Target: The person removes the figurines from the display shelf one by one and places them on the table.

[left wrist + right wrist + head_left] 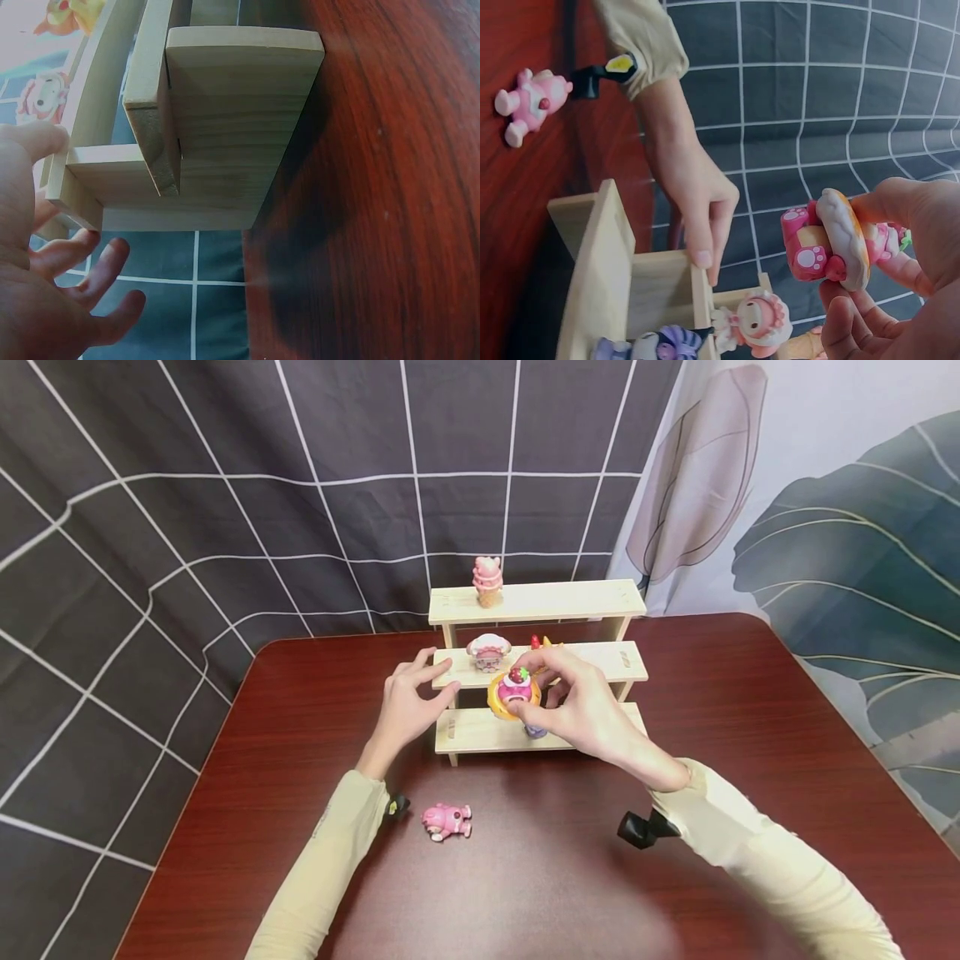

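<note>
My right hand [592,706] pinches a pink bear figurine wearing a yellow-orange ring [513,693], a strawberry on its head, in front of the wooden display stand [570,600]. In the right wrist view the figurine's pink feet [810,257] point away from the palm. My left hand [408,706] grips the left end of the middle shelf [75,184], thumb at its front edge; the other fingers spread beyond it. Near that hand sits a pink figurine with a white frilly top [489,653]. A purple figurine [656,345] on the bottom shelf is partly hidden behind my right hand.
On the top shelf stands a pink ice-cream-cone figurine [487,582]. An orange-yellow figurine [71,16] on the middle shelf is partly covered by my right hand in the head view. A pink bear figurine [447,821] lies on the dark red table [525,877]. A dark checked curtain hangs behind.
</note>
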`<state>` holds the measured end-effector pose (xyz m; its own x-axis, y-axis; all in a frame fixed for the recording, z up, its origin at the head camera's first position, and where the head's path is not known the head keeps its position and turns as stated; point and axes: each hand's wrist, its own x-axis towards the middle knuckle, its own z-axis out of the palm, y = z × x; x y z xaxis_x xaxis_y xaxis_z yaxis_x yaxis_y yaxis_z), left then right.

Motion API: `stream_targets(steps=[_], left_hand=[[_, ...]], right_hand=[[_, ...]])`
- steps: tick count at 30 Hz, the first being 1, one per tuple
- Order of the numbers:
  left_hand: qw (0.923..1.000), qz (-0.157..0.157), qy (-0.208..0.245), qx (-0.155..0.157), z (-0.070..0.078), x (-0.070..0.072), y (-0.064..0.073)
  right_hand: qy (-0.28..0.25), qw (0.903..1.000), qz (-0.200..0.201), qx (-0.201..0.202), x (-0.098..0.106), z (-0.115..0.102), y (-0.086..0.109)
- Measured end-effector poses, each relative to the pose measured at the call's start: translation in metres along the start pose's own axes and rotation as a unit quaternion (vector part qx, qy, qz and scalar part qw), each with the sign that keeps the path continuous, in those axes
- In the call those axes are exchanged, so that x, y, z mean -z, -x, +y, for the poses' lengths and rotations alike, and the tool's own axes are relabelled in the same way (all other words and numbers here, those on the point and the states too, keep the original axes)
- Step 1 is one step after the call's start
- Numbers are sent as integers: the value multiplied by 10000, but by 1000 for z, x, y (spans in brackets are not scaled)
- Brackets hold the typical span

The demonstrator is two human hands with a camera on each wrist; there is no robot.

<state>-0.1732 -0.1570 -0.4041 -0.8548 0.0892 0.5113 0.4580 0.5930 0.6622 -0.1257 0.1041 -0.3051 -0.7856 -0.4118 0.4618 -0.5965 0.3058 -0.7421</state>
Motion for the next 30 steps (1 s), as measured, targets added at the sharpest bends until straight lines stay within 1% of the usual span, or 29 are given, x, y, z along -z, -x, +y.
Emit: stream_targets(steps=[3,7,18,30], left_hand=[[10000,-6,-5,12,0,0,0],[10000,-7,17,7,0,0,1],[10000,-24,-3,44,0,0,2],[10000,13,19,-69,2,0,1]], right_hand=[[-52,10000,-16,27,-3,1,4],[17,10000,-46,43,-5,3,9],[25,9996,-234,134,-15,3,25],[-34,9989,-432,-196,-25,4,39]])
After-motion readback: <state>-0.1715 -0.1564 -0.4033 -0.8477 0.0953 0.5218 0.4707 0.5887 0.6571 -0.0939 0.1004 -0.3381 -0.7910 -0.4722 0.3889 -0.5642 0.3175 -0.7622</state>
